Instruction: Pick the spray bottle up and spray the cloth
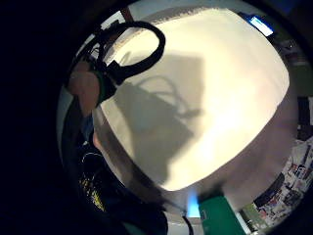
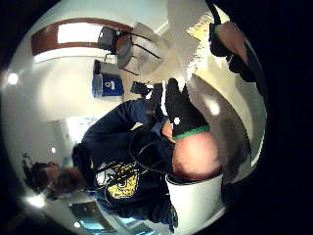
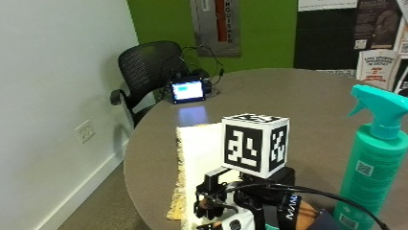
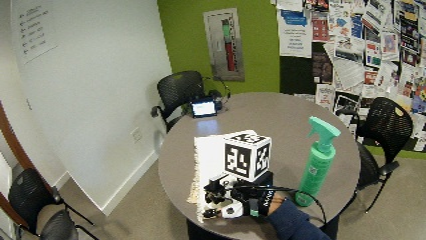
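Two things mattered on the round table (image 4: 279, 117): the white cloth (image 4: 212, 150), lying flat toward its left edge with a fringed side hanging close to the rim, and the teal spray bottle (image 4: 318, 162), standing upright toward the right, well apart from the cloth. The gloved right hand (image 4: 249, 206) hovered or rested over the near end of the cloth, at the table's near edge — its fingers were hidden under the rig, so whether they were spread or curled could not be told. In the little-finger palm view the cloth (image 1: 205, 93) filled most of the picture, so the palm sat close above it.

The bottle looked like stiff, smooth plastic, tall and narrow — likely easy to tip if knocked at the top, possibly slippery. The neck just under the trigger head seemed the sensible place to take hold. Open tabletop lay between hand and bottle; a small lit screen (image 4: 203, 108) stood at the far left edge, out of the way.
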